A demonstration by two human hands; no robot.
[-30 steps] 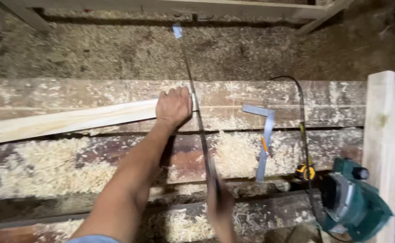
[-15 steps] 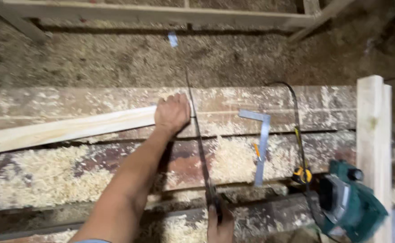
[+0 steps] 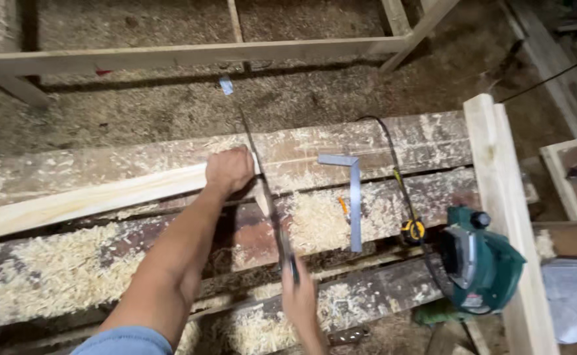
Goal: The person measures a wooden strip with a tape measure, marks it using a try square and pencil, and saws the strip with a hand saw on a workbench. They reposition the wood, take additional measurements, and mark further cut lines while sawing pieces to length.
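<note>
My left hand (image 3: 229, 169) grips the right end of a long pale wooden strip (image 3: 84, 200) that lies across a rough workbench (image 3: 394, 141). My right hand (image 3: 300, 299) holds the handle of a thin hand saw (image 3: 262, 184), blade edge-on to the camera. The blade runs away from me right beside my left hand at the strip's end, and its tip (image 3: 226, 85) reaches past the bench's far edge.
A metal try square (image 3: 353, 197), an orange pencil (image 3: 343, 206) and a yellow tape measure (image 3: 412, 230) lie right of the saw. A green electric planer (image 3: 482, 266) with a black cord sits further right, against pale upright boards (image 3: 499, 197). Sawdust and shavings cover the bench and floor. A wooden frame (image 3: 190, 54) stands beyond.
The saw has slid back toward me along the strip's end while my left hand keeps its grip. The camera view has shifted slightly down and left.
</note>
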